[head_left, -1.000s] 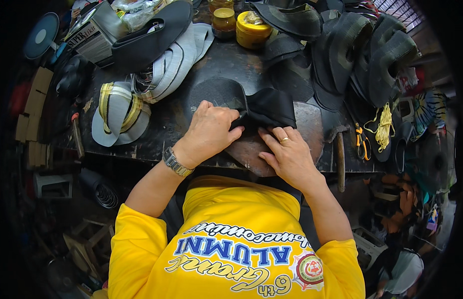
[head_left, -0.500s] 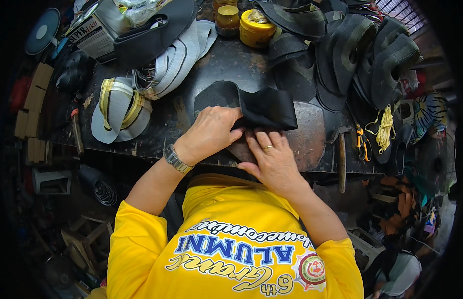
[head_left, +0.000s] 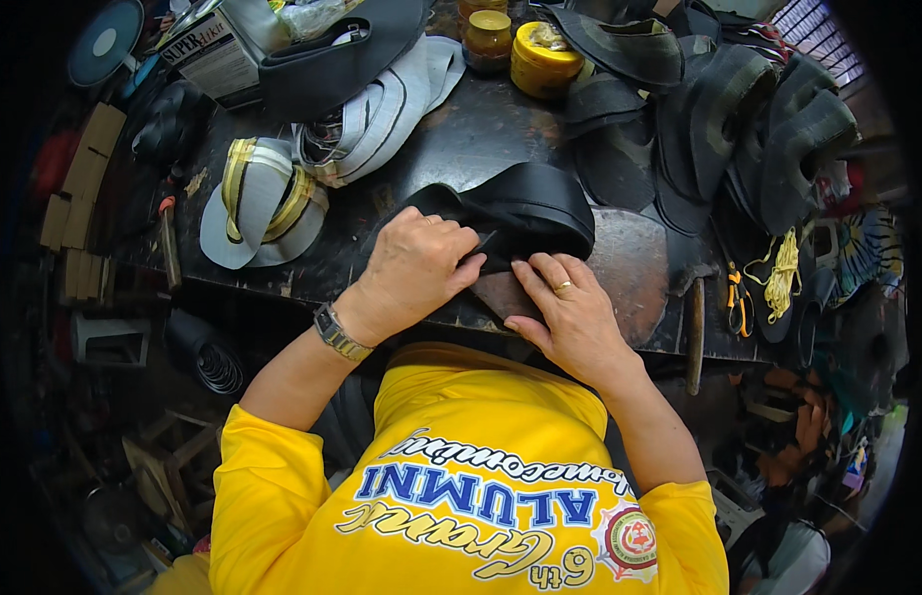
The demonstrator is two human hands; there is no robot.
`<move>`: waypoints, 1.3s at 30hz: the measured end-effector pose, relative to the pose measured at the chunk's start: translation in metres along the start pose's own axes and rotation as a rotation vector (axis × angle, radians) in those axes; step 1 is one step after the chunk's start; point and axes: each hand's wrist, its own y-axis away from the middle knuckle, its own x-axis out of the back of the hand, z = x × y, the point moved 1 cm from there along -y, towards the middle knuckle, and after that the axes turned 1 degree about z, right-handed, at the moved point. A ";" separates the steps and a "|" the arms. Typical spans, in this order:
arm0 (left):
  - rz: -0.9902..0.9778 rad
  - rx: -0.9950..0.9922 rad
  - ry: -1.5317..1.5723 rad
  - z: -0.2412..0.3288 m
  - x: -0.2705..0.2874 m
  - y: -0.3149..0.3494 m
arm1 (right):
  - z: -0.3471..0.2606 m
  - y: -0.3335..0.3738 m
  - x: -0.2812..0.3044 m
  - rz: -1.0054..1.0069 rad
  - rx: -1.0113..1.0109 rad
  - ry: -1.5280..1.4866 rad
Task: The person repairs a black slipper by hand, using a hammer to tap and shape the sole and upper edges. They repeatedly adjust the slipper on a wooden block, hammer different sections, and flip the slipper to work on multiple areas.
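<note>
A black leather-like shoe upper (head_left: 540, 203) stands curled in a loop at the table's near edge, its surface smooth and shiny. My left hand (head_left: 418, 260) is closed on its left end, thumb and fingers pinching the edge; a small dark tip shows beside the fingers. My right hand (head_left: 570, 302), wearing a ring, rests with bent fingertips against the upper's lower edge, thumb apart from them. Under that hand lies a worn brown slab (head_left: 625, 263). What sits beneath the fingertips is hidden.
Dark curved shoe pieces (head_left: 714, 119) are stacked at the right. Orange-handled scissors (head_left: 739, 300), yellow cord (head_left: 781, 278) and a hammer (head_left: 696, 337) lie near the right edge. Grey taped pieces (head_left: 263, 203) and another hammer (head_left: 170, 238) are at left. A yellow tub (head_left: 542, 64) and jar (head_left: 487, 45) stand behind.
The black upper has turned and opened into a rounder loop. My right hand has shifted slightly right, its fingers more bent. The whole view has moved a little.
</note>
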 end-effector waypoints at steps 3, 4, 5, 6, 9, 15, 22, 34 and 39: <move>-0.052 0.135 0.072 0.004 -0.001 0.002 | -0.001 0.001 -0.001 -0.011 -0.007 0.021; -0.075 0.160 0.078 0.005 -0.002 0.001 | 0.000 0.002 -0.001 -0.011 -0.010 0.025; -0.074 0.173 0.087 0.005 -0.002 0.001 | 0.000 0.002 -0.002 -0.010 -0.012 0.031; -0.074 0.185 0.096 0.005 -0.003 0.001 | 0.000 0.003 -0.002 -0.016 -0.009 0.037; -0.133 0.219 0.176 0.003 -0.007 0.000 | 0.000 0.004 -0.003 -0.027 -0.004 0.056; -0.126 0.191 0.228 -0.004 -0.012 0.003 | -0.004 0.003 -0.005 -0.008 0.012 0.089; -0.081 0.142 0.269 -0.004 -0.005 -0.009 | -0.008 0.002 -0.010 0.042 -0.032 0.010; -0.032 0.271 0.410 0.000 -0.024 -0.019 | -0.005 0.006 -0.009 0.084 -0.089 -0.127; -0.093 0.294 0.430 -0.006 -0.022 -0.017 | -0.006 0.004 -0.008 0.079 -0.110 -0.136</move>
